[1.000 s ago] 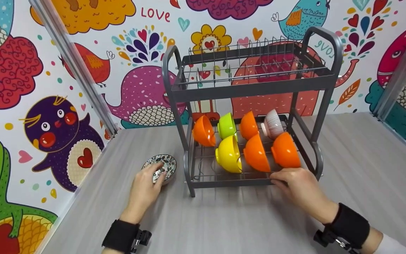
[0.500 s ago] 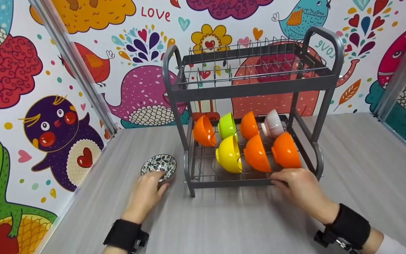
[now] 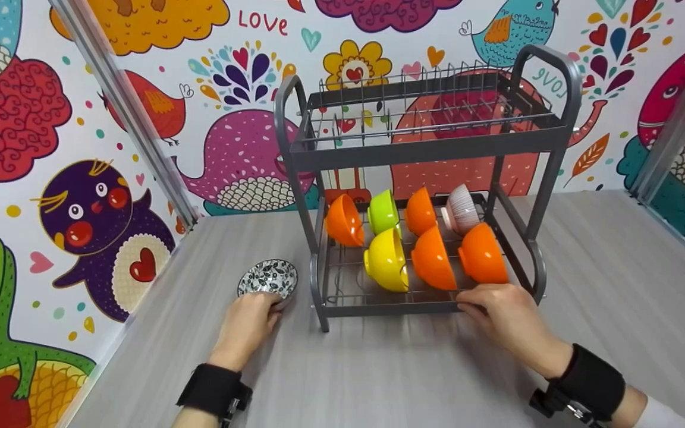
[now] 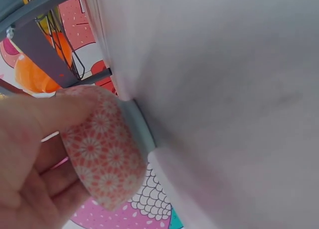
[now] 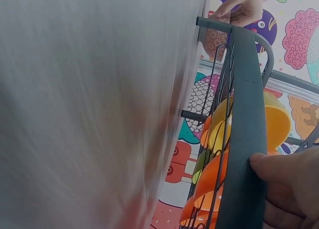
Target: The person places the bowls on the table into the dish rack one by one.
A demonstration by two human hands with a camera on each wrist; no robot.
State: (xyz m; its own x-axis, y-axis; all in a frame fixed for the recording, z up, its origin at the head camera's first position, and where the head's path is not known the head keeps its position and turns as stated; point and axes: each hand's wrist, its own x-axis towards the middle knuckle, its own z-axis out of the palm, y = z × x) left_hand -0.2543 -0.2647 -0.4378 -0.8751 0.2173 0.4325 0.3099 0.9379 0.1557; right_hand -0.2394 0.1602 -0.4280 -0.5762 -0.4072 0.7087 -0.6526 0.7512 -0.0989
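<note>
A small bowl (image 3: 268,278) with a black-and-white leaf pattern inside stands on the table left of the dish rack. Its outside (image 4: 102,144) carries a red and white flower pattern. My left hand (image 3: 247,324) grips the near rim, the thumb on the outer wall and the fingers at the inner side. With my right hand (image 3: 506,315) I hold the front rail of the grey two-tier dish rack (image 3: 390,309); in the right wrist view the thumb (image 5: 269,164) presses on that rail. Part of the bowl's near rim is hidden by my left hand in the head view.
Several bowls lean on their sides on the rack's lower tier, among them a yellow bowl (image 3: 385,261), a green bowl (image 3: 383,212) and a striped white bowl (image 3: 461,209). The upper tier (image 3: 426,145) has wire dividers. Cartoon-printed walls (image 3: 247,148) bound the table.
My left hand has moved from over the bowl's inside to its near rim and now grips it there. The bowl is almost where it was. My right hand has stayed on the rack.
</note>
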